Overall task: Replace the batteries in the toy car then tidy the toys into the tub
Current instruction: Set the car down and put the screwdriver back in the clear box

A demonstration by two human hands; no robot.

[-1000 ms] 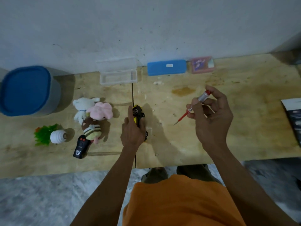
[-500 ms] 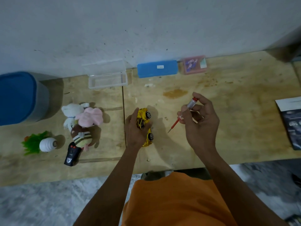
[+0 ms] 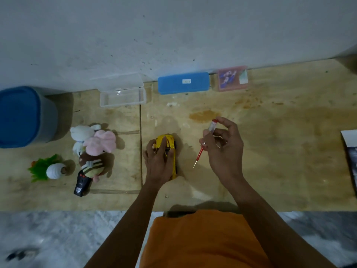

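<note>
The yellow toy car [image 3: 170, 149] lies on the wooden table [image 3: 270, 151] at the centre, its nose pointing to the wall. My left hand [image 3: 157, 163] rests on top of it and grips it. To the right, above the table, my right hand [image 3: 225, 147] holds a small red screwdriver [image 3: 203, 147], tip pointing down and left, clear of the car. The tub [image 3: 25, 117], grey with a blue lid, stands at the far left. Plush toys [image 3: 92, 146], a black remote [image 3: 81, 183] and a green and white toy [image 3: 48, 168] lie left of the car.
Along the wall stand an open clear plastic box [image 3: 122, 94], a blue case [image 3: 183, 83] and a pink pack [image 3: 232, 78]. A dark booklet [image 3: 351, 151] lies at the right edge. The table's front edge runs just below my hands.
The car has been turned in my left hand from its side, wheels showing, to lying with its yellow body up. My right hand with the screwdriver has stayed beside it.
</note>
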